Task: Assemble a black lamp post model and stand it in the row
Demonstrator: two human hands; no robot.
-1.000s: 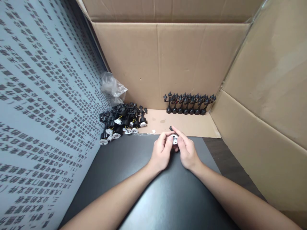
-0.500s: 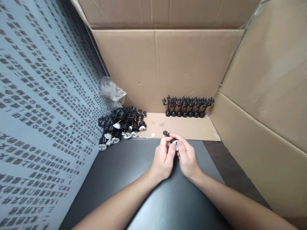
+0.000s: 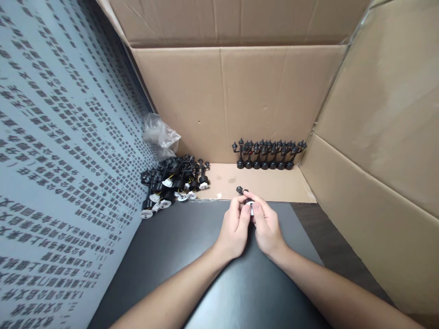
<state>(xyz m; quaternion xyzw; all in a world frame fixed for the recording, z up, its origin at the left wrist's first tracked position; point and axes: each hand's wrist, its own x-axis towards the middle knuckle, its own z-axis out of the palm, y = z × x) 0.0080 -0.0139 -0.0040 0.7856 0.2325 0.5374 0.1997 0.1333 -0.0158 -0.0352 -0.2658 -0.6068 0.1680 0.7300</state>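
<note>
My left hand [image 3: 233,230] and my right hand [image 3: 268,228] meet over the far part of a black mat [image 3: 209,274]. Together they pinch one small black toy street lamp [image 3: 244,195] with a white round base; its lamp head sticks out past my fingertips, and most of the base is hidden by my fingers. A loose pile of the same lamps [image 3: 171,183] with white bases and yellow wires lies to the left. A row of several standing black lamps [image 3: 266,154] lines the back cardboard wall.
Cardboard walls [image 3: 260,91] close the back and right side. A grey panel printed with characters [image 3: 55,160] leans on the left. A crumpled clear plastic bag [image 3: 159,132] sits behind the pile. A small white scrap [image 3: 219,195] lies on the cardboard floor.
Both hands have stayed together on the lamp and turned it slightly, so the white base is more covered by my fingers. The view has shifted a little.
</note>
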